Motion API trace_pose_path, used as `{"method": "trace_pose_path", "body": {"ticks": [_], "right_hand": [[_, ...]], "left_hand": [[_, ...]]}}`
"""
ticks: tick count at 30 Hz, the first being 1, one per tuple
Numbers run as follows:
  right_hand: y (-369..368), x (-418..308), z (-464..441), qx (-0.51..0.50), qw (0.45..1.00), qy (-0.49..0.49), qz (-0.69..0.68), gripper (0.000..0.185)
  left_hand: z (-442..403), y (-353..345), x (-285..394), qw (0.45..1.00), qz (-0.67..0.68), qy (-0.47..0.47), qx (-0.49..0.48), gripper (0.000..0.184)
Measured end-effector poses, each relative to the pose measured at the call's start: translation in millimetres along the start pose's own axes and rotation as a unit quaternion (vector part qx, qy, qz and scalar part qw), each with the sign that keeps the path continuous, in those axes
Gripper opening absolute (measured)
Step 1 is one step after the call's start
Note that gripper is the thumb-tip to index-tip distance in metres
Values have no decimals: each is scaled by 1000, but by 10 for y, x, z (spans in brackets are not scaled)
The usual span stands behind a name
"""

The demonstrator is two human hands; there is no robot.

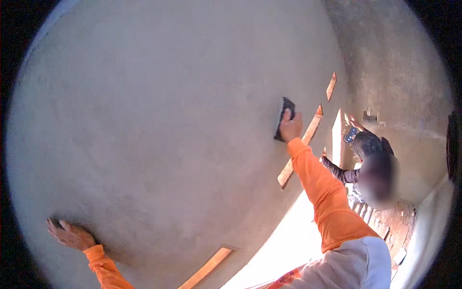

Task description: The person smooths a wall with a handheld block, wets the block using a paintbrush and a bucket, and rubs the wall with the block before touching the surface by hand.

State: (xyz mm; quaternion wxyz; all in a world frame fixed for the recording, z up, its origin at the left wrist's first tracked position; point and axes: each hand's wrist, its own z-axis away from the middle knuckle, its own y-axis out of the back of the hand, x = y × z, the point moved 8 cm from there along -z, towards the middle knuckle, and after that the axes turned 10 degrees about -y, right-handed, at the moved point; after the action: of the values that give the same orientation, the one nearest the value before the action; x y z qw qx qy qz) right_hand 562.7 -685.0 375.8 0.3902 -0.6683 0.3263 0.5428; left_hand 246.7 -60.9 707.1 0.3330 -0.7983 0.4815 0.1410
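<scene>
My right hand, fingers clamped on a dark float toward the wall's right edge, presumably presses evenly; left hand, fingers apart, likely steadies me.

The single head-worn camera gives a wide, round-edged view, facing the grey wall from close by, so that it fills most of the circle, with a co-worker farther off toward the right

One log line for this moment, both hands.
right hand: gripping dark flat tool at wall | left hand: open, against wall | co-worker: right of view
</scene>
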Motion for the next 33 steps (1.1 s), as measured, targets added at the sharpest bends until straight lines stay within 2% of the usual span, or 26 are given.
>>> {"method": "trace_pose_path", "body": {"ticks": [1, 2, 3, 4, 5, 6, 8, 9, 11, 12, 13, 14, 15, 17, 19, 20, 22, 24, 26, 27, 29, 32, 33], "right_hand": [[-186, -35, 150, -39, 999, -13, -1, 36], [-89, -570, 632, -20, 994, 71, -80, 35], [-149, -898, 1026, -66, 990, 95, -75, 34], [-243, -1164, 1457, -83, 970, 196, -115, 33], [-248, -1513, 1967, -95, 922, 366, -80, 32], [-314, -1703, 2325, -187, 892, 410, -20, 31], [-216, -1885, 1991, -165, 905, 390, -32, 33], [-257, -1938, 1739, -147, 911, 382, -47, 34], [-182, -1709, 697, -52, 966, 249, -43, 35], [-108, -1449, 255, -8, 979, 188, -76, 36], [-97, -1100, -181, -23, 993, 91, -68, 38], [-94, -558, -619, 93, 991, 87, -44, 42], [-32, -159, -814, 58, 998, 24, -11, 46], [67, 435, -587, 121, 993, -4, -4, 47], [-49, 548, 132, 44, 997, -7, -61, 46], [-89, 306, 575, -38, 998, 38, -35, 43], [-172, -554, 1073, -83, 957, 276, -18, 40], [-252, -1257, 789, -67, 938, 331, -77, 39], [-301, -1668, 122, 10, 942, 321, -93, 40], [-309, -1783, -265, 22, 960, 274, -48, 42], [-257, -1640, -949, 38, 981, 178, -66, 44], [-344, -1367, -1324, 85, 982, 164, -32, 47], [-355, -1292, -1370, 92, 988, 118, -32, 48]], "left_hand": [[-108, 53, 76, 997, 8, 76, -16, 48], [-167, 34, 113, 988, 21, 150, -36, 47], [-183, -22, 118, 989, 32, 141, -38, 47], [-125, -64, 61, 990, 50, 125, -31, 46], [-56, -57, 16, 991, 65, 112, -23, 46], [-28, -48, 7, 991, 74, 107, -24, 46], [-11, -86, -156, 982, 67, 169, -58, 43], [16, -97, -190, 982, 70, 168, -58, 43], [52, -124, -186, 987, 65, 132, -67, 48], [59, -133, -151, 987, 65, 131, -65, 48], [66, -102, -115, 987, 49, 135, -73, 49], [101, -49, -104, 986, 30, 141, -84, 50], [158, -24, -105, 986, 26, 144, -82, 50], [265, -45, -165, 982, -23, 155, -107, 49], [302, -56, -170, 984, -4, 153, -93, 50], [288, -55, -129, 985, 19, 149, -82, 50], [266, -30, 9, 981, 29, 173, -82, 51], [308, -109, -77, 978, 43, 187, -84, 51], [499, -185, -253, 983, 32, 162, -85, 53], [526, -149, -311, 983, 28, 162, -87, 53], [334, -28, -116, 976, -8, 180, -120, 51], [360, -99, -109, 982, 44, 165, -79, 52], [351, -56, -72, 981, 38, 174, -79, 52]]}}
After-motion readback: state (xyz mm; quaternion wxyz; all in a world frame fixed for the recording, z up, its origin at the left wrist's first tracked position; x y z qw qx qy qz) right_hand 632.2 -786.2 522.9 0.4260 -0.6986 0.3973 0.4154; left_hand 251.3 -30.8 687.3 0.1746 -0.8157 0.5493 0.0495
